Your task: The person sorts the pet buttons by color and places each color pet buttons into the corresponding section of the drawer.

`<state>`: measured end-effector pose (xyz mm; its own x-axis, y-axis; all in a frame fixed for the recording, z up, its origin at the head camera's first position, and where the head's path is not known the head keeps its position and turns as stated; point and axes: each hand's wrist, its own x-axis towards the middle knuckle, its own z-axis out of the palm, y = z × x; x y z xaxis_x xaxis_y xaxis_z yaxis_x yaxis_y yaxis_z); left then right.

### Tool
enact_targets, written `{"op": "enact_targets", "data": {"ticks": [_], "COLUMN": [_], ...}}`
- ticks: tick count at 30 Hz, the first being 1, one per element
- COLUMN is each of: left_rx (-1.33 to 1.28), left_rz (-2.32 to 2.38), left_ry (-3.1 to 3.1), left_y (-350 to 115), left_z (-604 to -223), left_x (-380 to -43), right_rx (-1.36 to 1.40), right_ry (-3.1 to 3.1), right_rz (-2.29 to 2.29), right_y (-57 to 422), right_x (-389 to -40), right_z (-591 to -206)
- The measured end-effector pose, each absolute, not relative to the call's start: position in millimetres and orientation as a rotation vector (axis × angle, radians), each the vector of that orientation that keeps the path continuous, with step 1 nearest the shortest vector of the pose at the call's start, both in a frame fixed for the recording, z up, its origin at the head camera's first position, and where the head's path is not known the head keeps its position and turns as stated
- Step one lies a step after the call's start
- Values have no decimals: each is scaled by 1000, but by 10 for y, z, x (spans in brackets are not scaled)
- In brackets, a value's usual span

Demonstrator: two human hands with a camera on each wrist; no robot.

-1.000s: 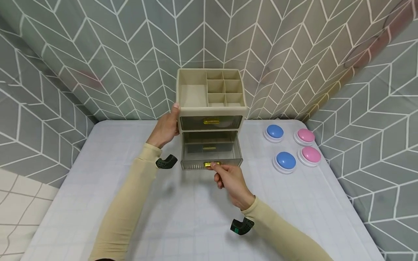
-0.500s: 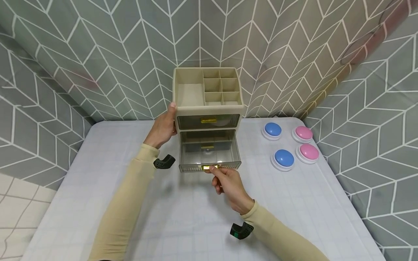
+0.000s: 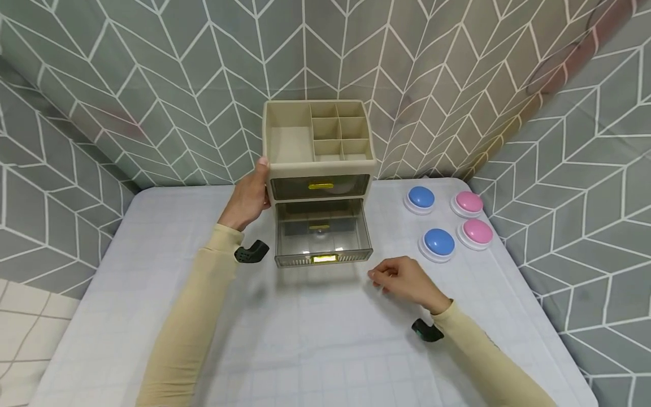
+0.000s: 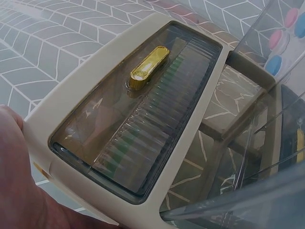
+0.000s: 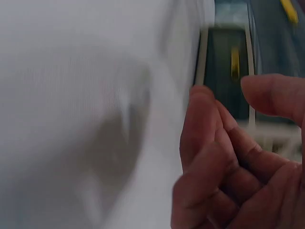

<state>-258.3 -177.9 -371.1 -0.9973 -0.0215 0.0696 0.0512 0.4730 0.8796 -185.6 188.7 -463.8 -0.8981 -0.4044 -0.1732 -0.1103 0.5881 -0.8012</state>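
A beige desktop organizer [image 3: 321, 165] stands at the back of the table. Its upper drawer [image 3: 346, 186] is closed. Below that, a clear grey drawer [image 3: 323, 258] with a gold handle [image 3: 324, 259] is pulled out, and another gold handle shows through it. My left hand [image 3: 247, 195] grips the organizer's left side, thumb near the top front corner; part of that hand is hidden behind the side. My right hand [image 3: 404, 280] hovers to the right of the drawer's front corner, fingers loosely curled round nothing. In the right wrist view, thumb and fingertips [image 5: 202, 93] are apart.
Two blue push buttons [image 3: 439, 242] and two pink push buttons [image 3: 477, 231] on white bases sit at the table's right rear. A white cloth covers the table [image 3: 305, 339]. Patterned grey curtains [image 3: 193, 85] close off the back and sides.
After pulling the drawer out a little further, my right hand has let go of its gold handle and moved right. The left hand keeps its hold on the organizer.
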Motion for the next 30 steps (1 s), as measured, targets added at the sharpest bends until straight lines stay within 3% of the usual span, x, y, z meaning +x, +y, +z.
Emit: {"op": "enact_targets", "data": {"ticks": [13,22,30], "left_rx": [-50,-61,-75], "left_rz": [-1567,-1554,-1538], "left_ry": [-2616,-2633,-2614], "left_y": [-1787,-1767,-1784], "left_z": [-3713,-3732,-3704], "left_x": [-2565,-2532,-2526], "right_rx": [-94,-139,-256], "right_ry": [3258,3045,3087], "right_rz": [-732,-671,-616], "right_y": [2925,3076,2993], "right_x": [-2243,-2331,-2424], "right_z": [-4614,-4844,-4705]}}
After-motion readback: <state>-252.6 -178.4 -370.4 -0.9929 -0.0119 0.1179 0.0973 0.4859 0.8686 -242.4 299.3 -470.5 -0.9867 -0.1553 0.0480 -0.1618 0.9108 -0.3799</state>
